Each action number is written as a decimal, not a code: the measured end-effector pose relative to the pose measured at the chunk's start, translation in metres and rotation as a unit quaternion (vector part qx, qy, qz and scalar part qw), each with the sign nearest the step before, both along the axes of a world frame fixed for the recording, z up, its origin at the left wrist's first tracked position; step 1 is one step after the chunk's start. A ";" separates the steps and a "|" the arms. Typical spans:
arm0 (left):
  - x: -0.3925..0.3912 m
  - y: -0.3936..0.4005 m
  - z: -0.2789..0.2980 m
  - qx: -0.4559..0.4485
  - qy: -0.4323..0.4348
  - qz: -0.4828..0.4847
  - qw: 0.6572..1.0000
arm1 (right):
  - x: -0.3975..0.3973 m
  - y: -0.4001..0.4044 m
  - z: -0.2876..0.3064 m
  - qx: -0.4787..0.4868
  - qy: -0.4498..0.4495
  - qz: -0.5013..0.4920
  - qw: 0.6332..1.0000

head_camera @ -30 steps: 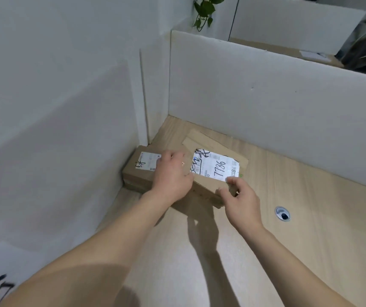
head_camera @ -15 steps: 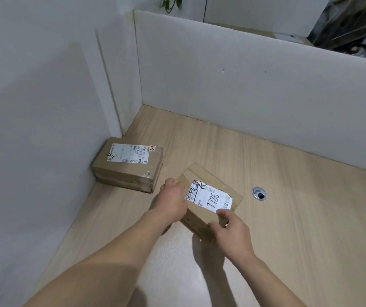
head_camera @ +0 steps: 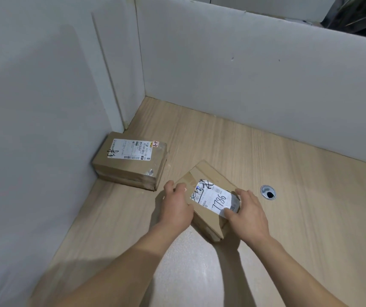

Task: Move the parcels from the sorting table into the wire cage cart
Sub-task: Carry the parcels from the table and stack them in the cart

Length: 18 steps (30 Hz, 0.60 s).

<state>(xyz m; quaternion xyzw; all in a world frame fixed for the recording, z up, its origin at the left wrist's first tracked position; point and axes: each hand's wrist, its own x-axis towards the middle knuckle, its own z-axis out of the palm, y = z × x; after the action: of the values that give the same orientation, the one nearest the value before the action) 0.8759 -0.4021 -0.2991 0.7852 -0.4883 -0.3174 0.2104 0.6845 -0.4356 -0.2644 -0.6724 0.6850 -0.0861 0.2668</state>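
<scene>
A brown cardboard parcel (head_camera: 208,177) with a white label marked 7786 is held just above the wooden table (head_camera: 299,218), tilted. My left hand (head_camera: 176,207) grips its left end, fingers curled over the top edge. My right hand (head_camera: 247,212) grips its right end, thumb on the label. A second brown parcel (head_camera: 131,167) with a white shipping label lies on the table to the left, against the grey partition. The wire cage cart is not in view.
Grey partition walls (head_camera: 255,80) close off the table at the back and the left, meeting in a corner. A round metal cable hole (head_camera: 268,192) sits in the tabletop just right of the held parcel.
Both hands have pulled the 7786 parcel away from the corner and off the other parcel, toward me. The second parcel stays by the left partition.
</scene>
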 end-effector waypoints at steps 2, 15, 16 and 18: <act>-0.001 -0.008 -0.002 -0.018 -0.006 -0.017 1.000 | -0.003 0.000 0.000 0.013 0.018 -0.014 1.000; 0.060 -0.022 0.033 -0.087 -0.166 -0.019 0.982 | 0.031 -0.016 0.012 -0.042 0.063 0.028 0.997; 0.076 -0.024 0.033 -0.054 -0.190 -0.003 0.980 | 0.045 -0.022 0.015 -0.052 0.048 0.057 0.996; 0.103 -0.026 0.032 0.018 -0.210 0.001 0.978 | 0.078 -0.036 0.025 -0.069 0.020 0.111 0.991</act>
<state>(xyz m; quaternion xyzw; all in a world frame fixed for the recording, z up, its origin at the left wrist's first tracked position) 0.9786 -0.4278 -0.2676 0.8385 -0.5150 -0.1537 0.0898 0.7623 -0.4721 -0.2399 -0.7625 0.6039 -0.0896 0.2139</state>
